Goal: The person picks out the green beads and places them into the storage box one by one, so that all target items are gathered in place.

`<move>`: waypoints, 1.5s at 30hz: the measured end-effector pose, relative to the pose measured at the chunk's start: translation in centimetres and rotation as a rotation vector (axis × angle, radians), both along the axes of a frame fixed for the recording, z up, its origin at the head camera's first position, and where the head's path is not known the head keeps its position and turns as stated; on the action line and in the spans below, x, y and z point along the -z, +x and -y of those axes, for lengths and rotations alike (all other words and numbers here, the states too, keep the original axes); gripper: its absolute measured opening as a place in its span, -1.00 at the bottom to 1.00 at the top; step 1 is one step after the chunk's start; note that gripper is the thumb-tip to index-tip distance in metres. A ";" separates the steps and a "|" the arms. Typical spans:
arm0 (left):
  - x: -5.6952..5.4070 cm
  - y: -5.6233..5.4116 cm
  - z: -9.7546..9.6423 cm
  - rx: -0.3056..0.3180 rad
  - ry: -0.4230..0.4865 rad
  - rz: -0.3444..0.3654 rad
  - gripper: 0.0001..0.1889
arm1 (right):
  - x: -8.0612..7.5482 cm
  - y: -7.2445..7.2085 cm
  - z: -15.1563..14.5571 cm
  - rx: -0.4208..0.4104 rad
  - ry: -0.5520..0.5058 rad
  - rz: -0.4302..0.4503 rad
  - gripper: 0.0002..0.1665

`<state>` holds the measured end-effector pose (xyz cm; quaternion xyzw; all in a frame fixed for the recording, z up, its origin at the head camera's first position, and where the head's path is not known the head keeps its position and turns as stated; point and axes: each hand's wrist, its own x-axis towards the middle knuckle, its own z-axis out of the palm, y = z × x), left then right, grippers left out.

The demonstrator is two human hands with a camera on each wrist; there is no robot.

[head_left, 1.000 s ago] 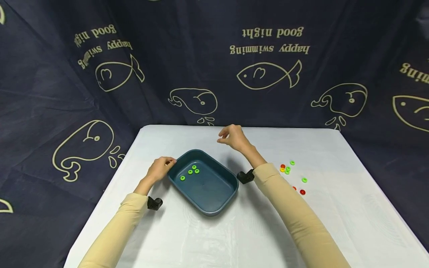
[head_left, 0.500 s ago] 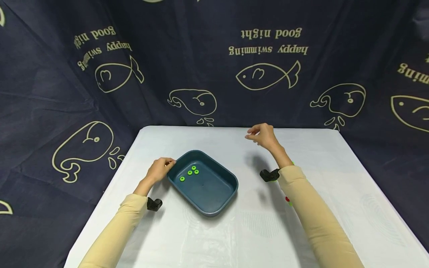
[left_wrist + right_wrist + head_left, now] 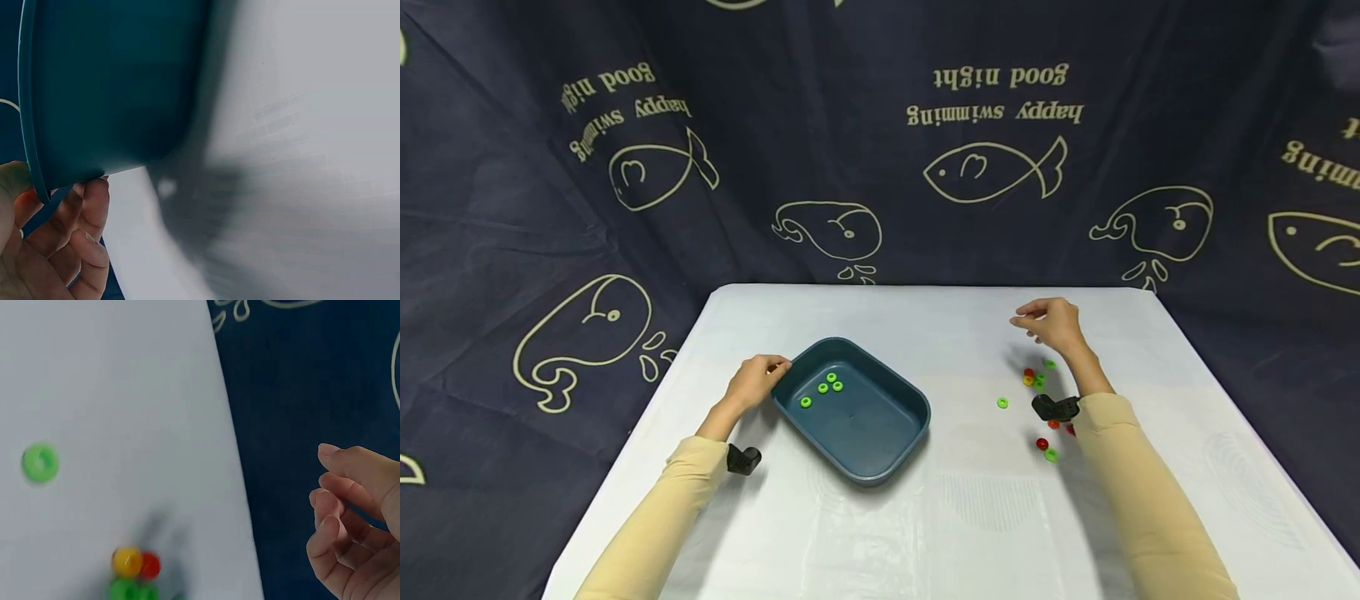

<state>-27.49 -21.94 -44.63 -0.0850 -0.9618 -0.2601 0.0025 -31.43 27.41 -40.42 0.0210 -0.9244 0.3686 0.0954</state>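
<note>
My left hand [image 3: 751, 383] holds the rim of a dark teal plastic bin [image 3: 865, 429] at its left corner. In the left wrist view, the thumb lies at the rim and the curled fingers sit under the bin wall [image 3: 119, 94]. Several small green rings [image 3: 823, 388] lie inside, near the left end. Over the right part of the table hangs my right hand [image 3: 1051, 322], its fingers loosely bent. The right wrist view shows a gap between thumb and fingers, with nothing held. Below it sit a yellow ring [image 3: 128, 562], a red ring [image 3: 149, 565] and green rings [image 3: 124, 589].
A lone green ring [image 3: 1002, 402] lies between the bin and the cluster. Closer to the front are a dark red ring [image 3: 1042, 444] and another green ring [image 3: 1051, 456]. The white table [image 3: 970, 542] ends at a dark printed cloth [image 3: 745, 225].
My right hand has moved right, from beside the bin to above the loose rings. The left hand has stayed on the bin's rim. The rings inside the bin look unchanged.
</note>
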 end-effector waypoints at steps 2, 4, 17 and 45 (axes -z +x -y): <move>0.0 0.0 0.0 0.006 -0.002 -0.006 -0.66 | 0.6 0.4 -1.0 0.020 0.000 0.007 -0.66; 0.1 0.0 0.0 0.012 0.000 -0.009 -0.66 | 1.1 0.8 -1.9 0.044 0.001 0.013 -0.66; 0.1 0.0 0.1 0.004 0.006 -0.014 -0.67 | 4.9 2.3 -5.2 0.125 0.042 0.028 -0.63; 0.1 0.0 0.0 0.006 0.002 -0.004 -0.67 | 9.5 2.9 -5.8 0.190 0.074 0.031 -0.71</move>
